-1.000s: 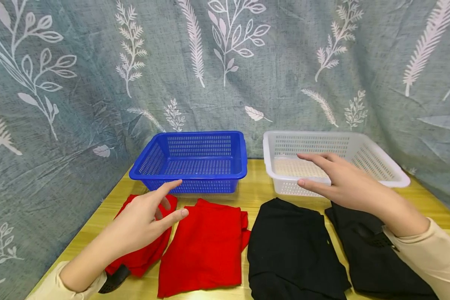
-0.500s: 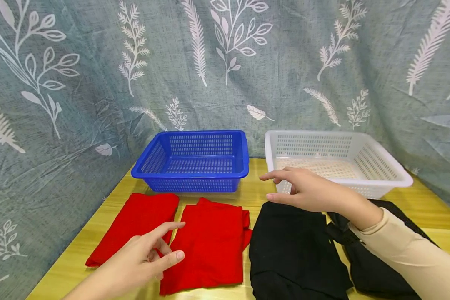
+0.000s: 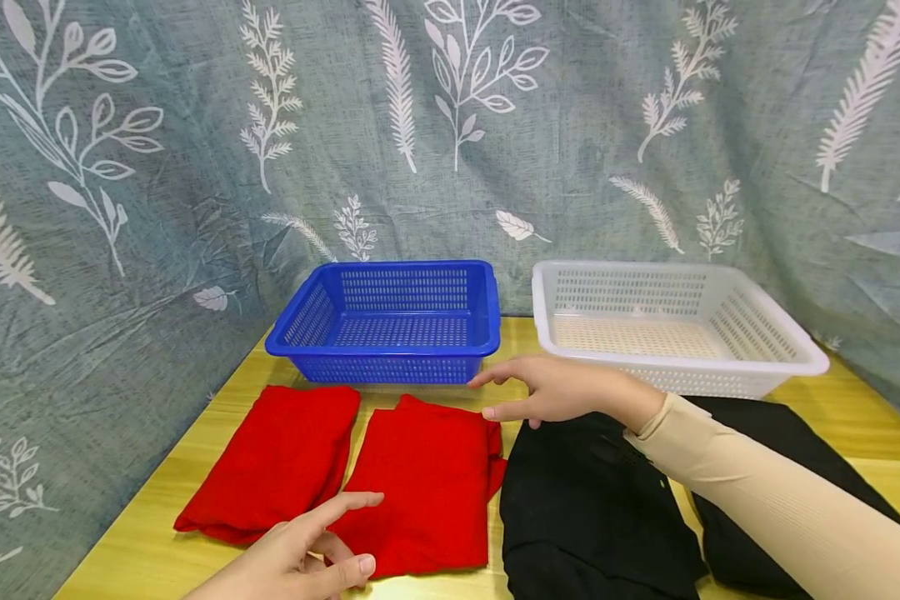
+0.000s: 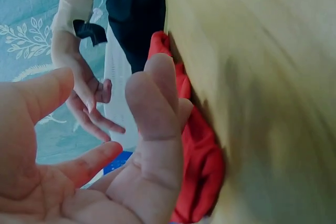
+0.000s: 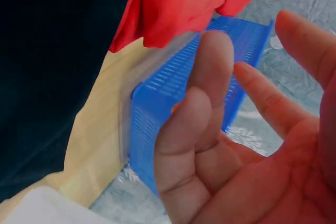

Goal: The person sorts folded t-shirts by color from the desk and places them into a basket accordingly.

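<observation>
Two pieces of folded red cloth lie side by side on the left: a left red cloth [image 3: 277, 458] and a right red cloth [image 3: 427, 475]. My left hand [image 3: 300, 554] hovers at the near edge of the right one, fingers loosely bent and holding nothing. My right hand [image 3: 562, 390] is over the far end of the left folded black cloth [image 3: 592, 508], its fingertips near the right red cloth's far corner. Nothing is in its fingers, which are relaxed in the right wrist view. Partly under the right forearm lies another folded black cloth [image 3: 750, 517].
A blue plastic basket [image 3: 386, 352] stands behind the red cloths. To its right is a white plastic basket [image 3: 682, 364], behind the black cloths. All rest on a yellow wood-grain table [image 3: 135, 542], with a grey-green leaf-patterned curtain [image 3: 307, 100] behind it.
My right hand has moved left and down, from in front of the white basket to the red cloth's far corner. My left hand has moved down toward the near edge. The cloths lie as before.
</observation>
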`<act>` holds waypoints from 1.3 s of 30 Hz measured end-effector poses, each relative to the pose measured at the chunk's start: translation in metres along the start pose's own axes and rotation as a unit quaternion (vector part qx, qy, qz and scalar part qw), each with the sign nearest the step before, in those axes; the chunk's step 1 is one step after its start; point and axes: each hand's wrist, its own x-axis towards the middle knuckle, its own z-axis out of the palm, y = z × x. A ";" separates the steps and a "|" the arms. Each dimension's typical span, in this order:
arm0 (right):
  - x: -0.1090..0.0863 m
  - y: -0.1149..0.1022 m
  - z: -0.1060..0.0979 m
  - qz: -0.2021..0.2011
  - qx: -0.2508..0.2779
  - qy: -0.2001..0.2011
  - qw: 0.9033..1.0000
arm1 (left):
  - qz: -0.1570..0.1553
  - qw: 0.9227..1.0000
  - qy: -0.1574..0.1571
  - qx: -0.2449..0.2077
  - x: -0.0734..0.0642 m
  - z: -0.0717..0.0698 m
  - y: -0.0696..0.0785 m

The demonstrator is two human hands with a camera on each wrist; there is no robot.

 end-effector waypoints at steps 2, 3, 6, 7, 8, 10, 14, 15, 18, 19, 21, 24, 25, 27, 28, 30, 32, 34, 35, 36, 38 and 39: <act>0.006 0.000 0.001 0.003 -0.005 -0.010 1.000 | -0.004 1.000 -0.005 -0.007 0.002 0.002 -0.002; 0.010 0.000 0.002 0.007 -0.005 -0.013 1.000 | -0.004 1.000 -0.007 -0.012 0.003 0.002 -0.003; 0.019 0.000 0.005 0.019 -0.009 -0.028 0.999 | -0.002 0.999 -0.017 -0.036 0.005 0.004 -0.006; 0.022 0.001 0.006 0.023 -0.007 -0.034 0.999 | 0.000 0.999 -0.021 -0.047 0.005 0.005 -0.007; 0.025 0.001 0.007 0.029 -0.002 -0.039 0.999 | 0.002 0.998 -0.024 -0.057 0.006 0.005 -0.008; 0.031 0.002 0.010 0.038 0.005 -0.050 0.998 | 0.010 0.996 -0.032 -0.079 0.007 0.007 -0.011; 0.043 0.002 0.017 0.055 0.017 -0.073 0.996 | 0.017 0.991 -0.046 -0.123 0.009 0.010 -0.015; 0.046 0.003 0.020 0.059 0.021 -0.079 0.995 | 0.017 0.990 -0.048 -0.132 0.010 0.011 -0.016; 0.052 0.003 0.028 0.070 0.027 -0.097 0.992 | 0.010 0.988 -0.049 -0.148 0.013 0.012 -0.018; 0.053 0.003 0.030 0.074 0.028 -0.099 0.992 | 0.005 0.988 -0.046 -0.150 0.014 0.012 -0.018; 0.055 0.002 0.033 0.079 0.035 -0.100 0.991 | 0.000 0.988 -0.048 -0.149 0.016 0.011 -0.019; 0.054 0.000 0.034 0.081 0.043 -0.097 0.991 | -0.009 0.986 -0.043 -0.160 0.017 0.013 -0.019; 0.054 -0.001 0.034 0.079 0.046 -0.097 0.991 | -0.011 0.985 -0.042 -0.164 0.017 0.013 -0.018; 0.053 0.000 0.033 0.078 0.050 -0.098 0.991 | -0.011 0.984 -0.036 -0.176 0.016 0.016 -0.016; 0.052 0.000 0.033 0.076 0.050 -0.098 0.991 | -0.010 0.983 -0.034 -0.179 0.016 0.016 -0.015; 0.052 0.000 0.032 0.073 0.049 -0.099 0.991 | -0.003 0.983 -0.031 -0.183 0.015 0.017 -0.014; 0.051 0.001 0.031 0.070 0.045 -0.100 0.991 | 0.003 0.983 -0.023 -0.181 0.015 0.017 -0.013; 0.050 0.001 0.031 0.068 0.042 -0.101 0.992 | 0.008 0.984 -0.016 -0.180 0.015 0.018 -0.012; 0.050 0.001 0.031 0.067 0.041 -0.102 0.992 | 0.009 0.984 -0.014 -0.180 0.015 0.017 -0.012; 0.049 0.001 0.031 0.066 0.042 -0.102 0.992 | 0.010 0.984 -0.012 -0.178 0.016 0.017 -0.012; 0.048 0.002 0.031 0.065 0.046 -0.104 0.991 | 0.009 0.984 -0.008 -0.176 0.016 0.017 -0.012; 0.048 0.002 0.031 0.064 0.048 -0.104 0.991 | 0.012 0.984 -0.009 -0.176 0.017 0.016 -0.013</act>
